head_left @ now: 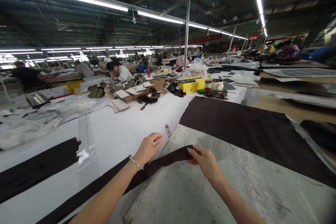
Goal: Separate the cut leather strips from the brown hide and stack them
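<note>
Between thumb and fingers, my right hand (206, 161) pinches the end of a long dark brown strip of material (169, 156). The strip is raised at that end and runs down to the lower left, passing behind my left forearm. My left hand (148, 148), with a bracelet at the wrist, hovers over the white tabletop with fingers stretched and apart, holding nothing visible. Just past its fingertips lie small thread snips (168, 130). Beyond my right hand, a large dark brown sheet (236, 120) lies on a grey, scuffed surface (183, 189).
More dark strips (39, 168) lie at the left. Farther back are cardboard pieces (128, 94), a yellow box (193, 84), a bottle (208, 86) and a metal mug (217, 84). Clear plastic (34, 122) covers the far left. Several people work in the background.
</note>
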The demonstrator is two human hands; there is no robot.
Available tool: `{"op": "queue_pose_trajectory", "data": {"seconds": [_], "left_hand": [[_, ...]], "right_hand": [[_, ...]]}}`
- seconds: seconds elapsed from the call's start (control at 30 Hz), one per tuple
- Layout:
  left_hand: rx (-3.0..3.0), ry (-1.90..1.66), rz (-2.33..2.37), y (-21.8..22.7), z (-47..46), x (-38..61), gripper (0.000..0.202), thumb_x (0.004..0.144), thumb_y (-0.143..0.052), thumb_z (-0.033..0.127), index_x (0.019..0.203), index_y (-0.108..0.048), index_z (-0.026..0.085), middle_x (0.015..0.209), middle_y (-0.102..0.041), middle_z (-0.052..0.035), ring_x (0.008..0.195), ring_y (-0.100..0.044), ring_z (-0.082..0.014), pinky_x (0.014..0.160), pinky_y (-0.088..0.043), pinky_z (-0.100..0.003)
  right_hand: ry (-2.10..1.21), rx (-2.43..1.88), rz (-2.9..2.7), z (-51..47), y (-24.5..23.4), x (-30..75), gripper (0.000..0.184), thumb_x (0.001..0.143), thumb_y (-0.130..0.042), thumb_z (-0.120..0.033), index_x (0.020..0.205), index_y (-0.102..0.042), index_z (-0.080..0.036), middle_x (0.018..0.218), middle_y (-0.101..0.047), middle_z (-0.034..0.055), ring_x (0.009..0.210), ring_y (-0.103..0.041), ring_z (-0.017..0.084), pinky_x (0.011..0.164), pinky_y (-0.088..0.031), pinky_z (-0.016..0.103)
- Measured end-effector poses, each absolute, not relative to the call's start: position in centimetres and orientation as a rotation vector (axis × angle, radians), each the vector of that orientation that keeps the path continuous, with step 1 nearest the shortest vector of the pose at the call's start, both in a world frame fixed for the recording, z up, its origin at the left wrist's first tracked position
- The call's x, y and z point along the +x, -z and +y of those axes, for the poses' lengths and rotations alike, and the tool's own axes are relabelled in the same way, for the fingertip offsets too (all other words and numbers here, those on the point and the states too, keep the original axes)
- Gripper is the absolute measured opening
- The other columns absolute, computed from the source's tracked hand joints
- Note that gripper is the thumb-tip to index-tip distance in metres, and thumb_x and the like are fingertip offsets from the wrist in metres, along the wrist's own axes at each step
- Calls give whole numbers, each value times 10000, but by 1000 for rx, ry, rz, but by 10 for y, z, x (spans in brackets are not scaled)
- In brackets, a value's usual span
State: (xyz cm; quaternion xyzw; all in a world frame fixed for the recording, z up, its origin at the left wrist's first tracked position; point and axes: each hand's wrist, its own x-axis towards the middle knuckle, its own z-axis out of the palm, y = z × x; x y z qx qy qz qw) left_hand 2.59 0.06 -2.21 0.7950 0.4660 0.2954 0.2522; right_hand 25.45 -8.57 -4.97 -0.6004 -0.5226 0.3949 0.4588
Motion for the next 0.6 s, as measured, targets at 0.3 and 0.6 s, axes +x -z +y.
{"op": "queue_pose_trajectory", "data": {"seconds": [0.3, 0.6], "left_hand": [[1901, -810, 902, -6, -24, 73, 361, 884, -439, 409, 998, -667, 154, 1026, -677, -80, 977, -592, -197, 888, -416, -301], [1373, -384, 668, -7, -15, 50, 319, 642, -758, 370, 777, -625, 113, 679, -659, -39, 609, -595, -126, 668, -459, -268]], "right_hand": [[-219, -1598, -1572, -80, 30, 262, 320, 791, -423, -441, 728, -638, -212, 866, -583, 35, 834, -527, 229, 717, -368, 328], [-814, -1360, -1372, -61, 13, 265, 372, 782, -539, -540, 816, -580, -171, 716, -597, 24, 672, -590, 201, 595, -460, 266]]}}
